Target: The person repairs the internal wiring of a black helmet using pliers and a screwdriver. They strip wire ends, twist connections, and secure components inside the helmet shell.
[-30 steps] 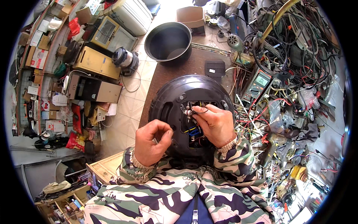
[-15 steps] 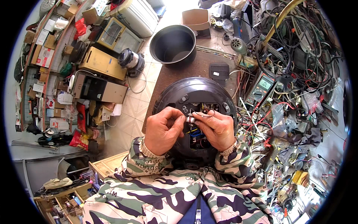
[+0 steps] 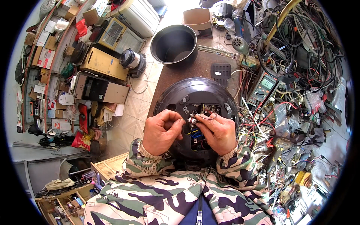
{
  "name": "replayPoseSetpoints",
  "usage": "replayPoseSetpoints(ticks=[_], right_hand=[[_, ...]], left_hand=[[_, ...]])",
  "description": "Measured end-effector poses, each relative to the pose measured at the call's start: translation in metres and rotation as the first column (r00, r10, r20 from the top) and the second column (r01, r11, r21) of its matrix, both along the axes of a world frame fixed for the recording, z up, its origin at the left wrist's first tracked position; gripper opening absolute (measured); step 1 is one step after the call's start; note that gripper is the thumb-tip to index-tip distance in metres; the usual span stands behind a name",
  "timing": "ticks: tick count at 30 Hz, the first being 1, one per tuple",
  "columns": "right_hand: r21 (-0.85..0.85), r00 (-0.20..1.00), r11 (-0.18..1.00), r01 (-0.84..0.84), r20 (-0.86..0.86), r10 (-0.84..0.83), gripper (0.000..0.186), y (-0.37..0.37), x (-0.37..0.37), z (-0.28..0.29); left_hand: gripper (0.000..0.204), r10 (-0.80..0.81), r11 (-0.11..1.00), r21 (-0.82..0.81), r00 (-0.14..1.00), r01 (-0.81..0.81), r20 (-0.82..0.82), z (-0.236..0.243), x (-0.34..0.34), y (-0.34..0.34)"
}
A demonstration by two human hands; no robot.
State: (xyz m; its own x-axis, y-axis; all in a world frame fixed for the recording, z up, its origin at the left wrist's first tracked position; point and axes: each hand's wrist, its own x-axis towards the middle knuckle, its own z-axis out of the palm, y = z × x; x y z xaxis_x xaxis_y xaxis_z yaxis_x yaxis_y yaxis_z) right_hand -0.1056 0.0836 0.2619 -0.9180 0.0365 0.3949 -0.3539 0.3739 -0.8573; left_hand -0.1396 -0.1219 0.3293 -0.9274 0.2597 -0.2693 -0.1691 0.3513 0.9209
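An upturned dark round appliance base (image 3: 174, 90) lies in front of me, its middle panel open on blue, yellow and other wires (image 3: 194, 134). My right hand (image 3: 216, 133) pinches a small silver-and-white cylindrical part (image 3: 192, 120) with thin leads, held over the opening, with a wire looping by the fingers. My left hand (image 3: 161, 133) is just left of that part, thumb and forefinger closed together; what they hold, if anything, is too small to make out.
The brown worktop (image 3: 172, 77) also bears a black pot (image 3: 173, 45) and a slotted dark plate (image 3: 221, 71). A multimeter (image 3: 261, 90) lies right among tangled cables and scrap. A cardboard box (image 3: 197, 18) stands beyond. Stacked appliances (image 3: 101, 63) and shelving line the left.
Compared with a second ago, my left hand has risen and moved right, close to the small part. The view has shifted slightly. My right hand keeps its pinch on the part.
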Motion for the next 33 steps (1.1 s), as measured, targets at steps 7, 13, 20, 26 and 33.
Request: replayPoseSetpoints(ticks=[7,13,20,26,33], right_hand=[[-0.106,1.000,0.994,0.000,0.027,0.003,0.030,-0.004,0.003,-0.002],[-0.084,0.999,0.996,0.013,0.039,-0.010,0.030,-0.006,0.005,0.002],[-0.082,0.999,0.996,0.041,0.025,-0.039,0.029,-0.009,0.005,0.000],[-0.106,0.950,0.991,0.085,0.308,-0.048,0.035,-0.012,0.014,0.015],[-0.472,0.877,0.866,0.167,0.473,0.089,0.021,-0.011,0.034,0.016]], left_hand=[[0.013,-0.023,1.000,0.010,0.999,0.023,-0.028,0.004,-0.001,0.002],[0.012,-0.016,0.996,0.081,0.994,0.024,-0.108,-0.006,0.005,0.007],[0.011,-0.074,0.994,-0.096,0.947,0.046,-0.312,-0.002,0.005,0.018],[0.007,0.014,0.992,0.129,0.977,0.014,-0.213,-0.014,0.006,0.014],[0.005,0.045,0.983,0.183,0.988,-0.017,-0.150,-0.015,0.004,0.012]])
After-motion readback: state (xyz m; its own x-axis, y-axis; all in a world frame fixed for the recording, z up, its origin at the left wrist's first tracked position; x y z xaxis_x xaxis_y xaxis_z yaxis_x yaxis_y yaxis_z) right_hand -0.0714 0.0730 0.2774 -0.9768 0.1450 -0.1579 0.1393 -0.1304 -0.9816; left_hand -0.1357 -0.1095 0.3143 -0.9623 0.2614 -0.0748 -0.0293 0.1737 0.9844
